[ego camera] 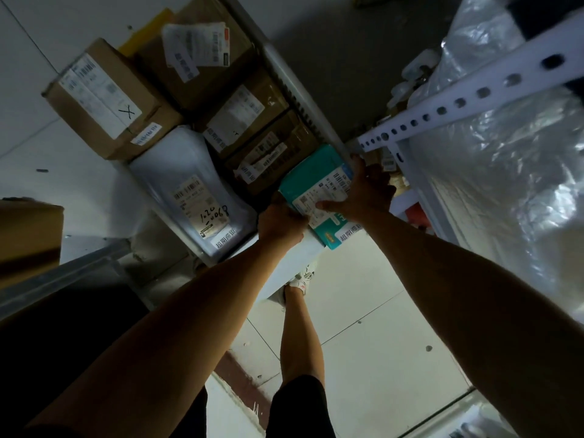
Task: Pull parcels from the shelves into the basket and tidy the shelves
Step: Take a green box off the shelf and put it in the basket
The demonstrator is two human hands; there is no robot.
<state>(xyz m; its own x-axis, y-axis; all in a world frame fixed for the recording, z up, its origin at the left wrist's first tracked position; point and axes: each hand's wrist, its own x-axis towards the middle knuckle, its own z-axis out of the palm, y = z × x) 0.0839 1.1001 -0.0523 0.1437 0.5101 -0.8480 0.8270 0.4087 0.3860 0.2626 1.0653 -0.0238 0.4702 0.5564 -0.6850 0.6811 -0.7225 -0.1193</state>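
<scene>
One teal parcel (pixel 316 181) gripped by left hand (pixel 279 221) and right hand (pixel 368 189), four brown boxes (pixel 107 99), one white parcel (pixel 186 191) on shelf (pixel 284 267).

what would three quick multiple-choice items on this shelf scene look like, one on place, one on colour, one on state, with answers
1. Where does the white plastic-wrapped parcel lie?
A. left of the teal parcel
B. on the floor
C. on top of the box marked X

2. What colour is the parcel that both hands hold?
A. red
B. teal
C. black

3. How are the hands placed on that parcel?
A. both hang free of it
B. only the left touches it
C. both grip it, one on each side

Answers: 1 A, it sits on the shelf to the left of the teal parcel. 2 B, its wrap is teal with white labels. 3 C, the left hand holds its near left edge and the right hand clasps its right side.
</scene>
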